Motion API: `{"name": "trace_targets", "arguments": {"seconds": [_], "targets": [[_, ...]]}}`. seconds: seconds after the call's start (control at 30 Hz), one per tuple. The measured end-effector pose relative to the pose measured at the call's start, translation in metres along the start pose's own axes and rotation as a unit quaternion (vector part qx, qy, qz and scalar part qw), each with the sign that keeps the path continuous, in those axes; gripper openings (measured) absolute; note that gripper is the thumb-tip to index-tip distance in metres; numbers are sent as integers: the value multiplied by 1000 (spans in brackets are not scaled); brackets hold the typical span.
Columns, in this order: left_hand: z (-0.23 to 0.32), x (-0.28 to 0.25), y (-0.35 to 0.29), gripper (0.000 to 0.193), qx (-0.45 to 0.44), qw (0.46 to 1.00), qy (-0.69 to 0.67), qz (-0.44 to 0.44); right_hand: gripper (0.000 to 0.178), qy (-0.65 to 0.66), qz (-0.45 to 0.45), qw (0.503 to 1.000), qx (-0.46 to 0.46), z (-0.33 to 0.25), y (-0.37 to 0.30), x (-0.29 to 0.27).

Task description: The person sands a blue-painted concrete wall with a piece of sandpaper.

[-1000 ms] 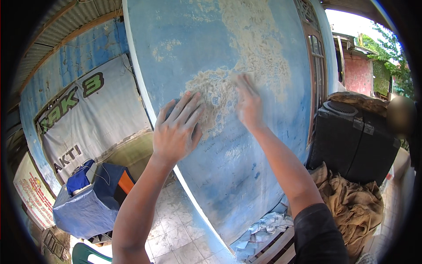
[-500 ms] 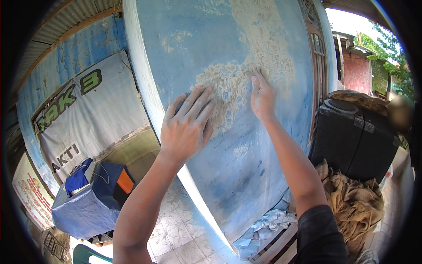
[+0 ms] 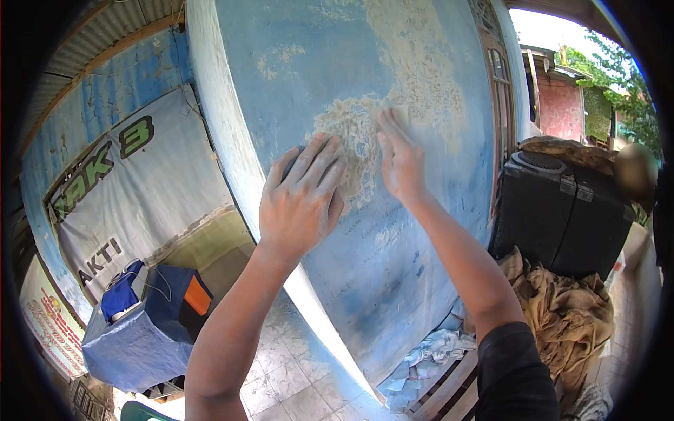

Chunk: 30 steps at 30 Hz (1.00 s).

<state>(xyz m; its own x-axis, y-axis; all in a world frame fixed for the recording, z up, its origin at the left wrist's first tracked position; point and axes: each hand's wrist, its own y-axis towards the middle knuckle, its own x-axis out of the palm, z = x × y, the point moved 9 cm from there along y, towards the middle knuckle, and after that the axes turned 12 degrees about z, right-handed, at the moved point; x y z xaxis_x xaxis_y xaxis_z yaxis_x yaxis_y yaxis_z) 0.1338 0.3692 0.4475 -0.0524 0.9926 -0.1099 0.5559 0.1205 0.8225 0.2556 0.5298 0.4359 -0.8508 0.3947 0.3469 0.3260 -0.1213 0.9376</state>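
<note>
A blue painted wall [image 3: 309, 77] stands before me, with a rough, peeled, beige-grey patch [image 3: 351, 116] across its middle. My left hand [image 3: 298, 200] rests against the wall at the patch's left edge, fingers spread and dusty. My right hand [image 3: 404, 161] lies at the patch's right side, slightly blurred, its fingers together and pressed to the surface. Beneath those fingers a small pale sheet, apparently sandpaper [image 3: 401, 112], shows at the fingertips; most of it is hidden.
The wall's white corner edge [image 3: 242, 133] runs down left of my left hand. Black speaker-like boxes [image 3: 562, 210] and brown sacking [image 3: 562, 309] stand at the right. Below are a slatted wooden bench [image 3: 446, 393] and crumpled pale-blue scraps [image 3: 428, 358]. A blue-covered box [image 3: 140, 344] is at left.
My right hand has slid left across the patch with the sandpaper, closer to my left hand. The left hand keeps its place on the wall. My view has shifted slightly.
</note>
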Motion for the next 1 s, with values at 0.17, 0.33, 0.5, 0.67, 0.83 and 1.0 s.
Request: {"name": "trace_targets", "arguments": {"seconds": [0.17, 0.33, 0.5, 0.67, 0.83, 1.0], "targets": [[4, 2, 3, 44, 0, 1000, -8, 13, 38, 21, -12, 1000, 9, 36, 5, -6], [5, -1, 4, 45, 1, 1000, -6, 12, 42, -77, 5, 991, 109, 63, 31, -9], [-2, 9, -6, 51, -6, 1000, 26, -10, 40, 57, -51, 996, -39, -27, -27, 4], [8, 11, 4, 56, 5, 999, 38, -22, 40, -3, 4, 998, 66, 41, 14, -11], [3, 10, -1, 58, 5, 998, 57, -28, 41, 11, -8, 1000, 6, -4, -2, 2], [5, 11, 2, 61, 9, 998, 57, -40, 43, 39, -51, 998, -23, 12, -11, -3]]}}
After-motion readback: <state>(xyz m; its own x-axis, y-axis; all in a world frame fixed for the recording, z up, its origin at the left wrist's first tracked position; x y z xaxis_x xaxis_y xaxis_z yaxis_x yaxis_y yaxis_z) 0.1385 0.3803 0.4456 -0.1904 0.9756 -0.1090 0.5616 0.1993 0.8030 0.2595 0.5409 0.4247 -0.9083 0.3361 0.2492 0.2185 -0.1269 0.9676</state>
